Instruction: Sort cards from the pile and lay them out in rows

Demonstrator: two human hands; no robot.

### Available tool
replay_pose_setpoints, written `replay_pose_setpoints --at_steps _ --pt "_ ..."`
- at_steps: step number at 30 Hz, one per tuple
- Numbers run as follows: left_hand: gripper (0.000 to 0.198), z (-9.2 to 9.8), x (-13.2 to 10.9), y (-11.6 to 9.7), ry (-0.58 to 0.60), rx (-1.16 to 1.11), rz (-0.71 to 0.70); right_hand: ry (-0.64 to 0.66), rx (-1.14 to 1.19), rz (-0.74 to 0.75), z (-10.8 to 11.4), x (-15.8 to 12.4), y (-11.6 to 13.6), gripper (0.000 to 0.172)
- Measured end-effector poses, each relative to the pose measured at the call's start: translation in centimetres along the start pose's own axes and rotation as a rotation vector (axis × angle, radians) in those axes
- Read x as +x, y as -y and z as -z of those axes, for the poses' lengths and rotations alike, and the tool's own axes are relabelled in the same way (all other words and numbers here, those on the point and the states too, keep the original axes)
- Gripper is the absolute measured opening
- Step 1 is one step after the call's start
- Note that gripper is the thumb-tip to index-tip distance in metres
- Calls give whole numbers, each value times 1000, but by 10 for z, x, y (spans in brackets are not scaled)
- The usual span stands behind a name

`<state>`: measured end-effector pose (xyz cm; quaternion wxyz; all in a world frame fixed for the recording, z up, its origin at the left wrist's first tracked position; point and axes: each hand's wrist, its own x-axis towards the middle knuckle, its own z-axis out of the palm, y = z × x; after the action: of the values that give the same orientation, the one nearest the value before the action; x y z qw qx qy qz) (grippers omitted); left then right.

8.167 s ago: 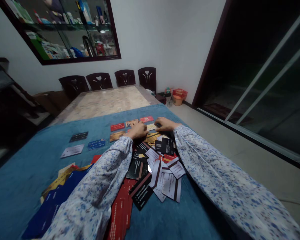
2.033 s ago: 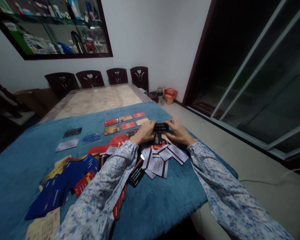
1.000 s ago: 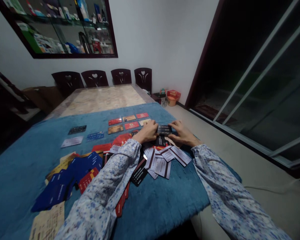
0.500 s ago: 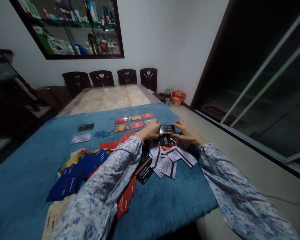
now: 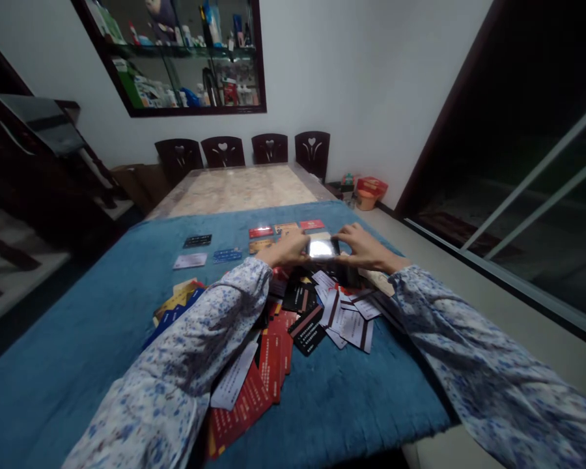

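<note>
Between both hands is a dark card (image 5: 323, 249), its face washed out by a bright glare. My left hand (image 5: 289, 249) grips its left edge, and my right hand (image 5: 362, 247) pinches the right edge. Below them lies a loose pile: pale cards with dark stripes (image 5: 354, 327), black cards (image 5: 308, 331) and red cards (image 5: 268, 365). A white card (image 5: 234, 378) rests on the red ones. Blue and gold cards (image 5: 178, 306) are partly hidden by my left sleeve.
Farther back on the blue cloth (image 5: 127, 312) lie separate cards: a black card (image 5: 198, 241), a pale card (image 5: 190, 260), a blue card (image 5: 227, 255) and a red card (image 5: 312, 224), among others. Dark chairs (image 5: 223, 152) stand beyond the table's bare far end (image 5: 244, 185).
The view has turned left, so the scene sits farther right. The dark card, still held by both hands, now reflects bright light instead of showing its print. More red cards are visible by my left sleeve.
</note>
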<state>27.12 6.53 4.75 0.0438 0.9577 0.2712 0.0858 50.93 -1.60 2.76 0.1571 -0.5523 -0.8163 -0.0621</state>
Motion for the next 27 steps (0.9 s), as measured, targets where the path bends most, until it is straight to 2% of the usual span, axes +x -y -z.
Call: replay_pose_setpoints --at_steps 3,7,13,17,24,27 --pt "25 8 -14 15 37 26 14 32 -4 4 0 19 17 48" --pt "25 22 -35 31 31 25 39 61 -14 15 -6 46 38 46" --pt "38 42 -70 54 90 98 212 77 -2 137 -18 89 66 41" --pt "41 53 -93 70 124 125 274 108 10 149 -22 115 92 38" --pt "35 61 -127 110 118 139 363 174 39 147 -33 157 134 46" --pt "37 62 -139 125 137 163 399 186 42 205 -42 175 144 42"
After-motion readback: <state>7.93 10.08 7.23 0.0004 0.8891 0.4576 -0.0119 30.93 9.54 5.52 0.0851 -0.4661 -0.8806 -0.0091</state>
